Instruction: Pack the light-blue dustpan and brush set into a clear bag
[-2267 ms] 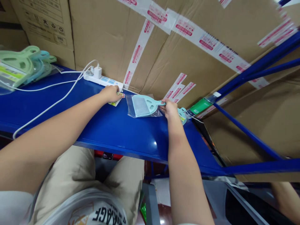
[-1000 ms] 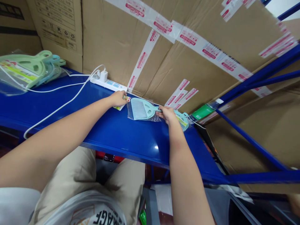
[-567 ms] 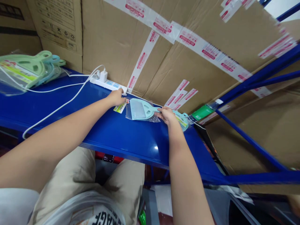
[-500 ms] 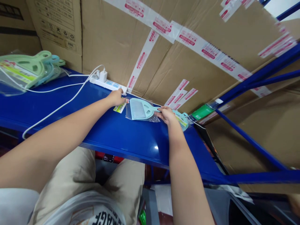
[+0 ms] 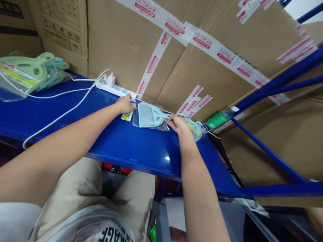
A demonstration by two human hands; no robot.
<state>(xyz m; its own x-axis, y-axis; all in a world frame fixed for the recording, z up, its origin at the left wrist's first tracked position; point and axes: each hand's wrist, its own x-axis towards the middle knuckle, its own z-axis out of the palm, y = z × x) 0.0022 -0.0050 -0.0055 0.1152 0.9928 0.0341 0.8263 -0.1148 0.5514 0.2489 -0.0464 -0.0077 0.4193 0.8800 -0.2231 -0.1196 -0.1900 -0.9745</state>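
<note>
My left hand [image 5: 124, 104] rests on the blue steel shelf [image 5: 141, 154], its fingertips by the end of a white power strip [image 5: 115, 89]. Just below those fingers lies a small yellow-and-white paper label [image 5: 127, 116], not clearly held. A mint-green hand brush [image 5: 146, 115] lies in a clear plastic bag [image 5: 163, 127]. My right hand [image 5: 178, 124] sits on the brush's handle and the bag. Under and beyond that hand is a mint-green plastic piece with a printed label [image 5: 194, 129], partly hidden.
Several bagged green and blue plastic dustpans [image 5: 27, 72] lie at the shelf's left end. A white charger [image 5: 110, 81] sits in the strip, and its white cable [image 5: 63, 116] runs along the shelf. Taped cardboard boxes [image 5: 202, 64] stand behind, beside blue rack bars [image 5: 270, 153].
The bagged brush has slid left toward the label, with my right hand following it. The label now lies apart from my left hand's palm, and my left fingers are at the strip's end.
</note>
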